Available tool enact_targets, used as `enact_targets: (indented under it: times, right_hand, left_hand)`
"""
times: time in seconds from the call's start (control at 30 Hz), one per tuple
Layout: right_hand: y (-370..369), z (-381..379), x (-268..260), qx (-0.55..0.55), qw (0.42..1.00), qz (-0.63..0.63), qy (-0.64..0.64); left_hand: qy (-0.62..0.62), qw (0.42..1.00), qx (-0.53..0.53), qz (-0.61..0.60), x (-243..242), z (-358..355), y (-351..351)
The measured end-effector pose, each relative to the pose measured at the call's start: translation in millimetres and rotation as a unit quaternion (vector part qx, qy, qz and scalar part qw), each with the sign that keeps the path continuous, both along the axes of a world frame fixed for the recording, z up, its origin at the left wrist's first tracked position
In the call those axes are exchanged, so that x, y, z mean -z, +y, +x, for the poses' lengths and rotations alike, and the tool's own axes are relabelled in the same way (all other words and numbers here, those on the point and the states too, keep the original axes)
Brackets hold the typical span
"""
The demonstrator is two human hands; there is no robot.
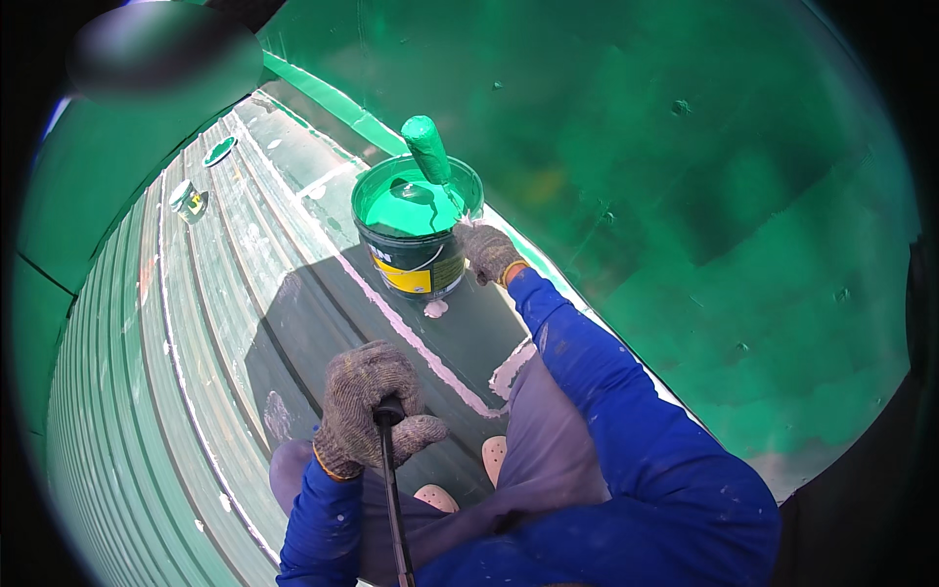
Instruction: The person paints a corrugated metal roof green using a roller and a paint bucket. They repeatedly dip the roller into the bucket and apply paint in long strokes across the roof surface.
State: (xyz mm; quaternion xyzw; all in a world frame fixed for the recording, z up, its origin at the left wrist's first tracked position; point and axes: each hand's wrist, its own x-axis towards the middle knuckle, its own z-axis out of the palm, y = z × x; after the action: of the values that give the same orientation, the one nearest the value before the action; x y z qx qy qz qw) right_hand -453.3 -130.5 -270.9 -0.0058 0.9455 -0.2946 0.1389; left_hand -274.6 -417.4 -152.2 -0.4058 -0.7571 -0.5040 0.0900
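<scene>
My right hand (488,253), in a grey knit glove, is closed at the near right rim of a paint bucket (414,268). A paint roller (427,150) coated in green rises from that hand, its sleeve tilted over the bucket; its handle is mostly hidden by the glove. Green paint (400,213) fills much of the bucket, and the roller's shadow falls on it. My left hand (374,407), gloved too, grips the top end of a thin black pole (392,484) that runs down past the lower picture edge.
Ribbed metal roofing (220,308) with pale sealant lines (396,319) spreads to the left. A small can (185,199) and a green-smeared lid (219,151) lie farther off. Along the right stands a green-painted wall or panel (733,183). My light clogs (436,497) are close below.
</scene>
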Motion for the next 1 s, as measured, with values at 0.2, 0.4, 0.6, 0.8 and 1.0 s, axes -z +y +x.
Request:
enact_targets:
  times: [0.2, 0.4, 0.6, 0.8, 1.0]
  right_hand:
    - [-2, -14, 1, 0.088, 0.996, -0.029, 0.008]
    - [-16, 31, -75, 0.104, 0.99, 0.004, 0.091]
    - [6, 39, -260, 0.146, 0.977, -0.1, -0.12]
    - [13, 88, -426, 0.099, 0.984, -0.108, -0.104]
    - [15, 210, -509, 0.188, 0.976, -0.104, -0.045]
  left_hand:
    - [-0.046, 0.998, -0.005, 0.034, -15, -5, 12]
    - [-0.137, 0.984, -0.017, 0.117, -140, 2, 45]
    - [-0.187, 0.979, -0.029, 0.074, -319, 19, 63]
    - [-0.168, 0.98, -0.032, 0.105, -493, 36, 69]
    - [-0.237, 0.961, 0.055, 0.132, -592, 68, 67]
